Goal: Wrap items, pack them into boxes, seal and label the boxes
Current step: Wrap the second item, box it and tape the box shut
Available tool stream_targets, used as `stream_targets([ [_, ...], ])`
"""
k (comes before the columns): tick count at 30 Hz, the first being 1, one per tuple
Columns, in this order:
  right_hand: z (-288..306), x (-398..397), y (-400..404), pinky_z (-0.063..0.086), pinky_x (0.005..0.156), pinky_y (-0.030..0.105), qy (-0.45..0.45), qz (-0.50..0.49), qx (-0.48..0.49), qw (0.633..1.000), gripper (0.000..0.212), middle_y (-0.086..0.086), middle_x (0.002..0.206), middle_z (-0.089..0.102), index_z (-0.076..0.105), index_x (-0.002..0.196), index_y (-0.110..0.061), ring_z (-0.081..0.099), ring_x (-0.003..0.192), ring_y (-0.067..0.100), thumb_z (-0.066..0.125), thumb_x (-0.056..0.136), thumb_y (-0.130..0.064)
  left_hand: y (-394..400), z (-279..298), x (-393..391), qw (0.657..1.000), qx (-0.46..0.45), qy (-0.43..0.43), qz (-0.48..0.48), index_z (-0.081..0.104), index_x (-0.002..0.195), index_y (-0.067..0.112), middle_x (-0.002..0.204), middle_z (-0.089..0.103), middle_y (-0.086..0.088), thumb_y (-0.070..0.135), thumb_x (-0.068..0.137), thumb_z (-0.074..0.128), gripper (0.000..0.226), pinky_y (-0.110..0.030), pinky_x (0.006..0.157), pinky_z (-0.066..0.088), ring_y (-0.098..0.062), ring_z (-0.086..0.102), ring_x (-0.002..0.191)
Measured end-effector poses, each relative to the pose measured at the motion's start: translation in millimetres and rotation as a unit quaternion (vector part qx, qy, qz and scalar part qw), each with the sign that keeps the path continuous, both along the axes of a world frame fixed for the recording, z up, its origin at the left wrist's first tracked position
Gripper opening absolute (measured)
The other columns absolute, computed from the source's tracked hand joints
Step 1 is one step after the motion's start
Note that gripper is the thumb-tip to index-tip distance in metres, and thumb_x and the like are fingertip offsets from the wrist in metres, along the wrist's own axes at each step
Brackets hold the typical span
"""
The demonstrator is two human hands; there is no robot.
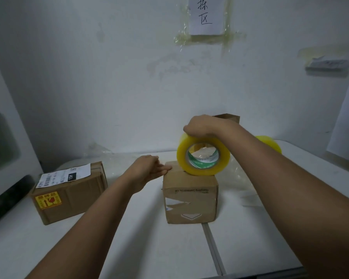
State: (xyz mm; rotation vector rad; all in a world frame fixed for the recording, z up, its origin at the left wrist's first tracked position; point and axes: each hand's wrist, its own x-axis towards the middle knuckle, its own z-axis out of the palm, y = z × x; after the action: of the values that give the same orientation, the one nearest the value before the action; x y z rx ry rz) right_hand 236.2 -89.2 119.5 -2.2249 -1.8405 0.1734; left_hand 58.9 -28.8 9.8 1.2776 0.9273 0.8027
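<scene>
Tape (203,156) gripped from above by your right hand (206,125) should roll straight while your left hand (149,168), fingers together, presses the box (190,198) edge.

White table (149,248) bears two cardboard boxes (190,198), plastic film (240,178).

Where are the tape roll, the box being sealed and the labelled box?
tape roll (203,158): head view, yellow side face.
box being sealed (190,200): head view, front face.
labelled box (73,198): head view, front face.
</scene>
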Motion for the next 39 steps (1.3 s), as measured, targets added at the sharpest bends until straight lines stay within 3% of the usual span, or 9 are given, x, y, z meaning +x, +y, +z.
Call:
stream_targets([
  [3, -7, -3, 10, 0.038, 0.062, 0.030, -0.024, 0.001, 0.027, 0.999, 0.023, 0.004, 0.087, 0.056, 0.055, 0.090, -0.015, 0.049, 0.070, 0.015, 0.043, 0.095, -0.034, 0, 9, -13, 0.994, 0.080, 0.072, 0.001, 0.060, 0.095, -0.008, 0.084, 0.073, -0.018, 0.035, 0.101, 0.052, 0.044, -0.026, 0.069, 0.059, -0.024, 0.075, 0.080],
  [7, -9, -20, 18, 0.038, 0.060, 0.028, -0.064, 0.015, 0.029, 0.997, 0.021, 0.001, 0.082, 0.056, 0.059, 0.093, -0.014, 0.051, 0.071, 0.016, 0.049, 0.091, -0.032, 7, 0, -19, 0.977, 0.145, 0.155, 0.008, 0.059, 0.092, -0.003, 0.076, 0.066, -0.014, 0.025, 0.099, 0.058, 0.029, -0.018, 0.054, 0.053, -0.012, 0.068, 0.056],
  [11, -11, -37, 26, 0.035, 0.056, 0.027, -0.128, 0.017, 0.017, 0.992, 0.014, 0.000, 0.080, 0.055, 0.057, 0.088, -0.017, 0.050, 0.067, 0.014, 0.051, 0.089, -0.030, 19, -10, -30, 0.967, 0.161, 0.197, 0.029, 0.055, 0.079, 0.003, 0.062, 0.061, -0.006, 0.025, 0.100, 0.056, 0.031, -0.020, 0.049, 0.048, -0.009, 0.056, 0.045],
  [16, -13, -51, 31, 0.035, 0.058, 0.027, -0.183, 0.020, 0.018, 0.983, 0.017, -0.001, 0.078, 0.053, 0.049, 0.072, -0.019, 0.048, 0.065, 0.014, 0.049, 0.088, -0.025, 31, -19, -50, 0.967, 0.152, 0.200, 0.039, 0.053, 0.079, 0.006, 0.066, 0.061, -0.006, 0.026, 0.099, 0.058, 0.029, -0.023, 0.050, 0.048, -0.013, 0.053, 0.049],
  [24, -17, -68, 33, 0.034, 0.065, 0.029, -0.229, 0.026, 0.017, 0.973, 0.021, -0.001, 0.073, 0.045, 0.042, 0.068, -0.019, 0.049, 0.074, 0.018, 0.046, 0.089, -0.023, 28, -50, -51, 0.978, 0.120, 0.169, 0.022, 0.051, 0.076, 0.008, 0.067, 0.061, -0.006, 0.029, 0.099, 0.057, 0.032, -0.026, 0.057, 0.049, -0.015, 0.053, 0.052],
  [32, -21, -73, 32, 0.030, 0.054, 0.025, -0.246, 0.029, 0.027, 0.969, 0.023, -0.002, 0.071, 0.044, 0.041, 0.067, -0.019, 0.040, 0.060, 0.013, 0.046, 0.089, -0.022, 13, -79, -32, 0.975, 0.102, 0.193, 0.036, 0.054, 0.084, 0.006, 0.070, 0.061, -0.006, 0.033, 0.100, 0.053, 0.032, -0.026, 0.060, 0.051, -0.015, 0.056, 0.055],
  [36, -20, -74, 30, 0.034, 0.066, 0.031, -0.250, 0.029, 0.028, 0.967, 0.022, -0.002, 0.073, 0.044, 0.041, 0.068, -0.020, 0.048, 0.074, 0.019, 0.046, 0.089, -0.025, -1, -95, -9, 0.986, 0.047, 0.157, 0.034, 0.051, 0.087, 0.007, 0.077, 0.053, -0.007, 0.036, 0.102, 0.047, 0.033, -0.028, 0.061, 0.050, -0.016, 0.051, 0.056],
  [39, -20, -72, 31, 0.034, 0.068, 0.032, -0.252, 0.028, 0.038, 0.967, 0.022, -0.002, 0.073, 0.044, 0.041, 0.068, -0.020, 0.048, 0.074, 0.019, 0.046, 0.089, -0.025, -5, -99, 5, 0.981, 0.053, 0.186, 0.018, 0.054, 0.098, 0.003, 0.086, 0.056, -0.012, 0.031, 0.105, 0.038, 0.033, -0.030, 0.063, 0.049, -0.020, 0.052, 0.067],
])
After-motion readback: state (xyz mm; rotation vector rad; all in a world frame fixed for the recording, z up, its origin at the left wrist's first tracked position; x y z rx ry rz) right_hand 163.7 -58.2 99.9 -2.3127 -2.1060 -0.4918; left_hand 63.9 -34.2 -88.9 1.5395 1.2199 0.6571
